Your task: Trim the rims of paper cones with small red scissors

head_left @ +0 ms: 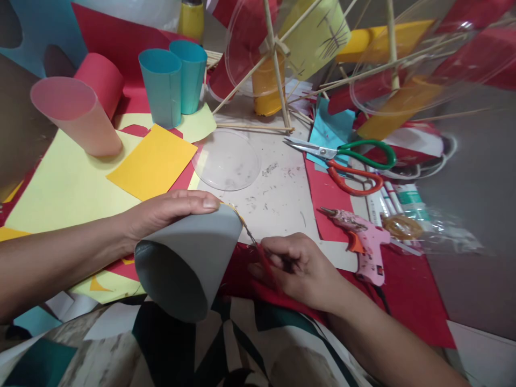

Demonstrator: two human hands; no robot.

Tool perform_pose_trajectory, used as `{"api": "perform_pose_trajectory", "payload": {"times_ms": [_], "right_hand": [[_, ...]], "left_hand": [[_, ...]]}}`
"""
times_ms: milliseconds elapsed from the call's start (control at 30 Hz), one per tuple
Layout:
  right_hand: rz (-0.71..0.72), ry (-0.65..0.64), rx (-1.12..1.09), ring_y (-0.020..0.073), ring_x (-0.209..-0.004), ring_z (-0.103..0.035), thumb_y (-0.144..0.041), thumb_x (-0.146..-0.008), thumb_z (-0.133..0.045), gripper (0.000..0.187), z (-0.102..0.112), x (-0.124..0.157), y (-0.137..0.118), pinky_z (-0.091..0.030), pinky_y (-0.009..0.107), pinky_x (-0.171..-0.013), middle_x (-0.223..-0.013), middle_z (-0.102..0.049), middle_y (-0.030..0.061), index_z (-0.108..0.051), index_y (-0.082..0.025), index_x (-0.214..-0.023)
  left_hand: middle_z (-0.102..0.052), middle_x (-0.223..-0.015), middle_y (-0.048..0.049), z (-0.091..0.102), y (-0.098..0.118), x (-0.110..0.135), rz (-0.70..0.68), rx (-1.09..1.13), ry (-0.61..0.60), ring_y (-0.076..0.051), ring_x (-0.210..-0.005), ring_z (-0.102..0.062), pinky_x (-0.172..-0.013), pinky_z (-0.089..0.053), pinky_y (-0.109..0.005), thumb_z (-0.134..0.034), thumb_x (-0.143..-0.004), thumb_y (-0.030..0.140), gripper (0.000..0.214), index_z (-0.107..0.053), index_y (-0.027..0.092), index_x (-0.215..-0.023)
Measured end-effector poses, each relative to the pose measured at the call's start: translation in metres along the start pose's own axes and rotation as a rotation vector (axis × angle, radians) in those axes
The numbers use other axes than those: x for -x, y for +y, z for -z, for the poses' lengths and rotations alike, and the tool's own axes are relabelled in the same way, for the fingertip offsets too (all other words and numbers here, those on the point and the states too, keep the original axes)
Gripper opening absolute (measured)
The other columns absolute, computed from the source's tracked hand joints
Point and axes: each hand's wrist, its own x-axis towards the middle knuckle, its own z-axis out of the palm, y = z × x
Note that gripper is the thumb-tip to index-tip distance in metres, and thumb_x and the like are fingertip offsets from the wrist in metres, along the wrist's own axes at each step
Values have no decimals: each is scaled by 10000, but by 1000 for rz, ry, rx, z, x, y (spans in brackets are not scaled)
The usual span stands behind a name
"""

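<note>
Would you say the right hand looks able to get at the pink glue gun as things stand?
Probably yes: nothing seems to block the way from the right hand to the pink glue gun, though its fingers are occupied with red-handled scissors.

Readable text: none that can be made out.
Yellow-green sheet (312, 37), among the sticks toward the far edge of the desk (278, 215): dark hand-drawn strokes, several crossing in a fan near its right side, others at its lower corner; they give no legible letter or number.
White strip (373, 207), toward the desk's right edge: small dark marks along its length, too small to read.
White-and-green tube (411, 198), beside that same edge: green bands; any lettering is blurred.
Pink glue gun (370, 239), near the right edge: dark blotches on the body, no legible brand.
Desk middle: grey smudges, unreadable as writing.
</note>
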Motion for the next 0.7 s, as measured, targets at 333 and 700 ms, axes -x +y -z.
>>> {"api": "perform_pose_trajectory", "payload": {"times_ms": [333,700], "right_hand": [[-78,89,-246,75,-485,-278,-512,-810,-645,491,4,-2,0,-232,241,-447,-514,-326,-51,-373,-199,-547],[52,36,167,57,-482,-230,-288,-772,-691,406,1,0,5,-195,218,-419,-532,-253,-87,-342,-207,-582]], "left_hand": [[-655,-756,-14,0,0,-3,81,170,-24,-95,-634,-558,-570,-409,-163,-740,-743,412,282,-711,174,-891],[-716,-856,-29,0,-3,-2,87,215,-38,-109,-692,-632,-619,-470,-162,-750,-747,392,292,-714,180,-944]]}}
